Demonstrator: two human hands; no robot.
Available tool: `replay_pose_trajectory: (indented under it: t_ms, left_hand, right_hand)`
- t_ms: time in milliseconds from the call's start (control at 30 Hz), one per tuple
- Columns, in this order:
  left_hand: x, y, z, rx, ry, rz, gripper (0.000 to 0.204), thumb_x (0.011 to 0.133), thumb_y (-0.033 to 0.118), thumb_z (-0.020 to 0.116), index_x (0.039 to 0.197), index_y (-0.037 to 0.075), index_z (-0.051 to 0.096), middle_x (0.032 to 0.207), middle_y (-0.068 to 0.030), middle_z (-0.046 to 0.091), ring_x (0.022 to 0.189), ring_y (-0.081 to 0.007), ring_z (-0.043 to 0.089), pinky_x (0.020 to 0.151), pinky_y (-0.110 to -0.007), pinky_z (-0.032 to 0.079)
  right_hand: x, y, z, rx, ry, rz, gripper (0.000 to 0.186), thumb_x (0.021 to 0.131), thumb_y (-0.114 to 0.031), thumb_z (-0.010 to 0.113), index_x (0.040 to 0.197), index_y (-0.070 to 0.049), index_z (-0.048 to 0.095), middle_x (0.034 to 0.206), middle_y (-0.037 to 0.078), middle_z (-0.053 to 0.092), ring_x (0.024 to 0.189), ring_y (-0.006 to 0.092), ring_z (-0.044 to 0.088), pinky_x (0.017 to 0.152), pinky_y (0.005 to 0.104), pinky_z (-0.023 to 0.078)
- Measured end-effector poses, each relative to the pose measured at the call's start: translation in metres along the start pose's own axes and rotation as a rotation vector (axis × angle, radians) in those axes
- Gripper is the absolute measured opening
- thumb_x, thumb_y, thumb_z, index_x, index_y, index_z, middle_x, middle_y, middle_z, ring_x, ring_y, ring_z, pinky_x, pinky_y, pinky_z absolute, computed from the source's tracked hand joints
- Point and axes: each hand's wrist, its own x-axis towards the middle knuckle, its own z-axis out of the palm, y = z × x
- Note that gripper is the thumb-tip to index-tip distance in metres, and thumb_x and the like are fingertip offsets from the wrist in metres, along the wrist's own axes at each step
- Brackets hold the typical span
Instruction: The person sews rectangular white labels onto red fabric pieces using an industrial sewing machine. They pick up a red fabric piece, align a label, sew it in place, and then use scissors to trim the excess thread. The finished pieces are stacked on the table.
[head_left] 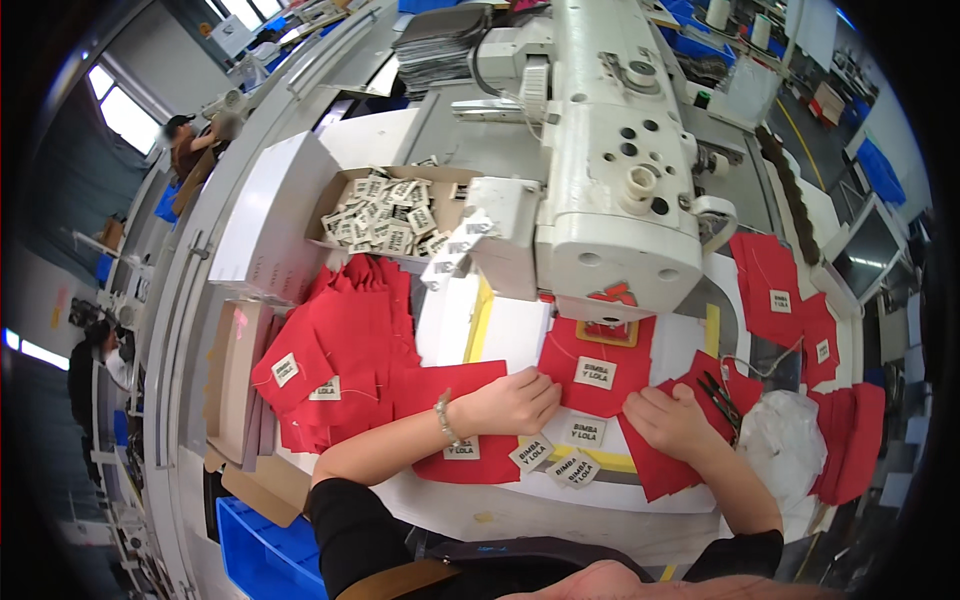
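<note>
A red fabric piece [562, 352] lies under the head of a white sewing machine [625, 245], with a cream woven label [596, 373] on it. At its lower left corner, my left hand [512, 403] is closed, fingertips pinching the edge. My right hand [668, 420] is curled closed at the lower right corner, above another red piece [655, 470]. A small yellow-edged clamp frame [607, 332] presses the fabric behind the label. Several loose labels [586, 430] lie between my hands, towards me.
Red pieces are stacked [360, 325] at left, near an open carton [335, 185] of labels and a white box [270, 215]. Dark-handled scissors [718, 398], a clear plastic bag [785, 445] and more red pieces [850, 440] are at right. A blue crate [265, 550] stands lower left.
</note>
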Motion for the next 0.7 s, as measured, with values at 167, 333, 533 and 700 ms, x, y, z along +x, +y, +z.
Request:
replay_pose_trajectory:
  t_ms: [167, 333, 533, 700]
  left_hand:
    - [-0.011, 0.004, -0.002, -0.027, -0.014, 0.010, 0.026, 0.075, 0.011, 0.061, 0.098, -0.001, 0.066, 0.094, -0.0068, 0.063, 0.090, -0.0180, 0.060, 0.078, -0.027, 0.047]
    - [-0.009, -0.002, -0.009, -0.009, -0.029, 0.022, 0.030, 0.076, 0.011, 0.061, 0.103, -0.001, 0.065, 0.099, -0.0067, 0.062, 0.092, -0.0177, 0.058, 0.079, -0.028, 0.047]
    - [-0.015, -0.002, -0.008, -0.047, -0.089, 0.000, 0.035, 0.076, 0.009, 0.062, 0.110, 0.001, 0.065, 0.107, -0.0085, 0.064, 0.096, -0.0165, 0.060, 0.078, -0.028, 0.047]
    - [-0.014, -0.002, -0.008, -0.057, -0.095, -0.006, 0.035, 0.076, 0.009, 0.062, 0.110, 0.001, 0.065, 0.108, -0.0086, 0.064, 0.095, -0.0159, 0.060, 0.077, -0.028, 0.047]
  right_hand:
    - [-0.015, -0.013, -0.002, 0.002, -0.109, 0.227, 0.021, 0.075, -0.019, 0.066, 0.095, -0.011, 0.064, 0.097, -0.001, 0.060, 0.091, 0.0120, 0.056, 0.077, 0.0340, 0.033]
    - [-0.028, -0.001, -0.022, -0.092, -0.160, 0.672, 0.035, 0.077, -0.029, 0.073, 0.105, -0.010, 0.062, 0.104, 0.003, 0.057, 0.094, 0.0184, 0.055, 0.085, 0.0370, 0.033]
    - [-0.064, 0.008, -0.034, -0.139, -0.332, 1.015, 0.035, 0.080, -0.022, 0.072, 0.109, -0.006, 0.060, 0.101, 0.007, 0.059, 0.094, 0.0251, 0.057, 0.092, 0.0427, 0.037]
    - [-0.069, 0.004, -0.035, -0.029, -0.321, 1.029, 0.028, 0.083, -0.015, 0.068, 0.107, -0.004, 0.060, 0.093, 0.010, 0.059, 0.090, 0.0279, 0.057, 0.089, 0.0405, 0.040]
